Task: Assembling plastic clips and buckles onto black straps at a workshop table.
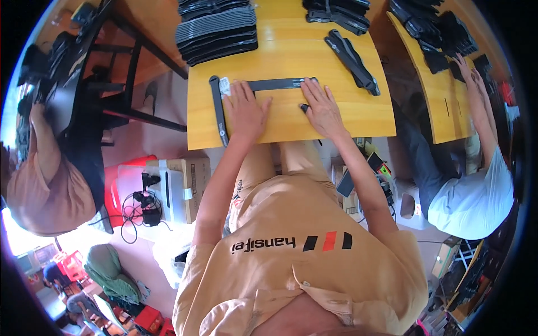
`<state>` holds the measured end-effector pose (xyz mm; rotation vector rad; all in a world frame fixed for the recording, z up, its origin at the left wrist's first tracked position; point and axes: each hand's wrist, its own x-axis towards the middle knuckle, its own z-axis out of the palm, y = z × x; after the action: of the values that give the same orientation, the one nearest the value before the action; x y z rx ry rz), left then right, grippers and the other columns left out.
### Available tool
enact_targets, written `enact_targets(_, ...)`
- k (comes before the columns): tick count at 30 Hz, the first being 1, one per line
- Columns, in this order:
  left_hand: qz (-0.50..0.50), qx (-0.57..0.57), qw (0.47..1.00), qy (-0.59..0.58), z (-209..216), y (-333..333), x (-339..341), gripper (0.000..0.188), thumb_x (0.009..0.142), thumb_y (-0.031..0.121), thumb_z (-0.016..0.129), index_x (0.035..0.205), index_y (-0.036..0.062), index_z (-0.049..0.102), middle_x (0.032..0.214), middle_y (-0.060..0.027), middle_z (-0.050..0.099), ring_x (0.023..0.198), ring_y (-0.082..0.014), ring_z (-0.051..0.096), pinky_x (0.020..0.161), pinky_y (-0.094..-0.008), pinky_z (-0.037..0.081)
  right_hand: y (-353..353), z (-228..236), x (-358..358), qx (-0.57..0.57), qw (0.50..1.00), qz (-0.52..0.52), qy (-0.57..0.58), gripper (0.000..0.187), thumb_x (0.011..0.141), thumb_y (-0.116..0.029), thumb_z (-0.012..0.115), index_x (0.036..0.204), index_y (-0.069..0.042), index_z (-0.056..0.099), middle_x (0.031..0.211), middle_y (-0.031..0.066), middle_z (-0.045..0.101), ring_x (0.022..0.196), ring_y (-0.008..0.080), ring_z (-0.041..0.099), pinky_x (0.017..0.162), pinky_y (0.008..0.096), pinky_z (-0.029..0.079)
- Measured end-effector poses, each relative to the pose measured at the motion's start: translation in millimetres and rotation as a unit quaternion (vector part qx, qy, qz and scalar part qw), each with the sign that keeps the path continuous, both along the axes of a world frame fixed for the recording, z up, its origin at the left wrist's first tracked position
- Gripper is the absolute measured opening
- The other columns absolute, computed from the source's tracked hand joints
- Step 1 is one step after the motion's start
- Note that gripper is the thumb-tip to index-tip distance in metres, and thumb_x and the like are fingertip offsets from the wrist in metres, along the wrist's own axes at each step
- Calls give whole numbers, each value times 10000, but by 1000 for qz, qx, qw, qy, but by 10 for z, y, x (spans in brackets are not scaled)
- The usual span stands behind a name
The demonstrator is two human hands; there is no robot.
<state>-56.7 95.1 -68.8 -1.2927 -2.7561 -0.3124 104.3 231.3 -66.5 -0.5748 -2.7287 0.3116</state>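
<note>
A flat black strap runs sideways across the yellow table in front of me. My left hand lies palm down with fingers stretched out, its fingertips at the strap's left part. Over the strap's right end, the extended fingers of my right hand rest flat. A small black band sits on my right thumb. Left of my left hand, another narrow black strap with a rounded end points toward me. A white printed label shows between that strap and my left fingers.
Stacks of black straps stand at the table's far left, with more bundles at the far right. A loose black bundle lies right of my hand. People work at tables on both sides. Cables and a cardboard box are on the floor.
</note>
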Motion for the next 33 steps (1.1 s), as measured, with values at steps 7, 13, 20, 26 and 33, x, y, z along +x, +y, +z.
enact_targets(7,119,165,972,-119,532,-639,-259,518,805,294,585,1144,-79,463,1106,-267,524,998,-387,513,857,-424,402,26,73,85,26,993,-46,101,453,784,-107,557,1217,-16,460,1214,191,443,1211,348,365,1005,456,294)
enact_targets(13,204,97,948,-225,392,-892,-126,484,699,275,658,1031,-53,529,791,-181,614,767,-361,594,725,-423,461,-9,78,75,8,986,-60,156,309,767,-13,496,1070,0,554,1082,183,512,1144,371,417,961,440,339)
enact_targets(20,189,343,655,-646,521,-996,-40,161,729,148,634,837,51,565,540,37,473,370,-38,382,331,-194,245,-436,143,141,-146,957,-49,246,309,668,52,516,964,5,589,973,176,534,989,334,504,897,383,393)
enact_targets(26,128,465,591,-647,968,-814,166,112,757,97,640,815,69,549,601,48,457,418,-42,392,388,-202,291,-1052,925,-161,-330,908,152,211,339,675,26,648,1008,-6,593,951,122,566,871,243,588,758,304,478)
enact_targets(33,19,431,513,-742,1028,-682,219,141,831,147,619,881,24,571,708,-1,564,576,-27,502,458,-172,355,-1053,960,-167,-362,875,159,280,317,718,59,630,1032,26,612,927,117,566,750,186,626,679,231,518)
